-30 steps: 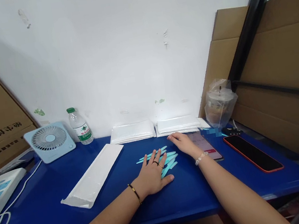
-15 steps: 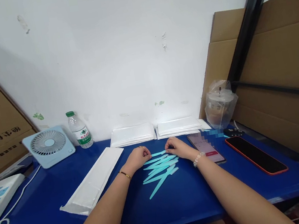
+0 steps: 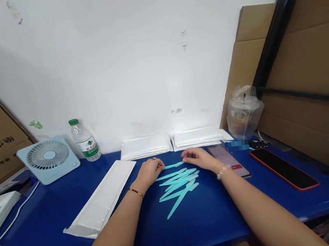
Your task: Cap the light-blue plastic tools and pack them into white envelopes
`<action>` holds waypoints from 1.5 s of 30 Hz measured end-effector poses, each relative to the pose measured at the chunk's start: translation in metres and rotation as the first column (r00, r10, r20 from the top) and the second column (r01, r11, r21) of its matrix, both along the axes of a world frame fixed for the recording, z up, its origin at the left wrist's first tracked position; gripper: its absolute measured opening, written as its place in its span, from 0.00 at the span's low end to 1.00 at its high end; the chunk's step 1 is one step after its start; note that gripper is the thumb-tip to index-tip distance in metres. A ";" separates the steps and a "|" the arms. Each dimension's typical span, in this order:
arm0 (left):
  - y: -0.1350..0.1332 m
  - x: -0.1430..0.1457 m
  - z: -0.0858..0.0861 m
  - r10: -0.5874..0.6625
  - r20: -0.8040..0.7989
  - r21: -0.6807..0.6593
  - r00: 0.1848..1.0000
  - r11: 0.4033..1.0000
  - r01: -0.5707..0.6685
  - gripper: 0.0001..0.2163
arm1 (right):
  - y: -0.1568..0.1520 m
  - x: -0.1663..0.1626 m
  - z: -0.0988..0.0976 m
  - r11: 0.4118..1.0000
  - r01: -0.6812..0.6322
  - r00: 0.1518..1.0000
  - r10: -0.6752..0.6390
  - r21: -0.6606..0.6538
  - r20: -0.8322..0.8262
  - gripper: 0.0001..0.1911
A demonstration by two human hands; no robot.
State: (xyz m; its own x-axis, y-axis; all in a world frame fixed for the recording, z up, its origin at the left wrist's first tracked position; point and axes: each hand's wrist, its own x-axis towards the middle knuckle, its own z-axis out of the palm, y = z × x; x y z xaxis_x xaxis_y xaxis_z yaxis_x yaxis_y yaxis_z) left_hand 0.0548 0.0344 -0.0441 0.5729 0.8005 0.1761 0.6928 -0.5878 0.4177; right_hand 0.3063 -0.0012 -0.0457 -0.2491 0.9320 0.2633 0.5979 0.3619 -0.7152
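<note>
Several turquoise eyebrow razors (image 3: 180,195) lie in an overlapping, fanned pile on the blue table (image 3: 218,222). Just beyond the pile, one more turquoise eyebrow razor (image 3: 173,165) spans the space between my hands. My left hand (image 3: 151,170) pinches its left end between thumb and fingers. At the other end is my right hand (image 3: 200,159), its fingertips beside the razor's tip with thumb and forefinger slightly apart. A long white packet (image 3: 104,199) lies flat to the left of my left hand.
White packets stand in a left stack (image 3: 145,146) and a right stack (image 3: 198,137) along the wall. To the right are a lit phone (image 3: 228,160), a red-edged phone (image 3: 284,168) and a bagged drink cup (image 3: 242,114). A fan (image 3: 49,157) and water bottle (image 3: 86,141) stand left.
My right hand's fingers have loosened and spread at the razor's right end. The held razor sits a little farther from the pile. The view has shifted slightly.
</note>
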 end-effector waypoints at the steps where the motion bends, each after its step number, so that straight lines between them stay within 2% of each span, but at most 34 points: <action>1: -0.001 0.001 0.000 -0.007 -0.001 0.009 1.000 1.000 0.007 0.06 | 0.000 -0.002 -0.001 1.000 -0.014 1.000 0.014 0.001 -0.004 0.13; 6: -0.002 0.002 0.002 -0.010 -0.008 0.055 1.000 0.998 0.010 0.07 | 0.004 -0.003 -0.007 0.996 0.008 1.000 -0.010 -0.089 -0.027 0.13; 11: -0.001 0.001 0.005 0.014 0.008 0.008 1.000 1.000 -0.014 0.07 | 0.005 0.000 -0.007 0.994 -0.029 0.991 0.015 -0.101 -0.136 0.15; 15: -0.001 0.000 0.005 0.008 0.020 0.000 1.000 1.000 -0.008 0.07 | 0.006 0.003 -0.010 0.991 -0.046 0.990 0.028 -0.129 -0.135 0.16; 20: 0.000 -0.004 0.003 0.087 0.001 -0.077 0.996 0.993 -0.087 0.07 | 0.008 0.014 -0.012 0.998 0.032 0.998 -0.035 -0.062 -0.054 0.15; 23: -0.002 -0.005 0.007 0.073 0.023 -0.014 0.997 0.997 -0.073 0.08 | 0.006 0.015 -0.007 0.998 0.054 0.998 -0.054 0.011 0.019 0.12; 25: -0.006 -0.005 0.010 0.025 0.004 0.000 1.000 1.000 -0.025 0.11 | 0.003 0.014 -0.004 0.999 0.024 0.999 -0.024 0.022 0.023 0.11; 29: -0.012 -0.002 0.015 -0.072 -0.085 -0.079 0.994 0.995 0.065 0.10 | -0.001 0.007 -0.003 0.996 -0.065 0.997 0.067 -0.061 0.035 0.11; 32: -0.014 0.001 0.015 -0.047 -0.104 -0.086 0.993 0.996 0.038 0.07 | -0.001 0.002 -0.006 0.992 -0.084 0.994 0.091 -0.099 0.068 0.13; 35: -0.012 0.002 0.013 0.000 -0.101 -0.038 0.995 0.999 -0.003 0.07 | 0.000 0.002 -0.006 0.989 -0.109 0.992 0.115 -0.099 0.057 0.12; 40: -0.007 -0.004 0.011 0.093 -0.098 -0.039 0.991 0.995 -0.097 0.06 | 0.000 0.017 -0.001 0.993 0.033 0.999 -0.038 -0.114 -0.037 0.13; 42: -0.009 -0.004 0.011 0.102 -0.063 -0.030 0.993 0.994 -0.104 0.07 | 0.000 0.022 -0.001 0.991 0.079 0.997 -0.078 -0.106 0.011 0.13; 45: -0.013 0.002 0.008 0.052 0.026 0.028 0.998 0.998 -0.052 0.13 | 0.003 0.021 -0.006 0.993 0.116 0.989 -0.115 -0.005 0.093 0.17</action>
State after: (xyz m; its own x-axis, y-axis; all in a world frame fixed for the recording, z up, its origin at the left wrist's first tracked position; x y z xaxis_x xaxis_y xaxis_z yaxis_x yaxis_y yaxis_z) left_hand 0.0566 0.0217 -0.0364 0.5257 0.8236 0.2128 0.7124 -0.5630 0.4190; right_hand 0.3276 0.0019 -0.0514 -0.1623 0.9586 0.2340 0.6991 0.2791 -0.6584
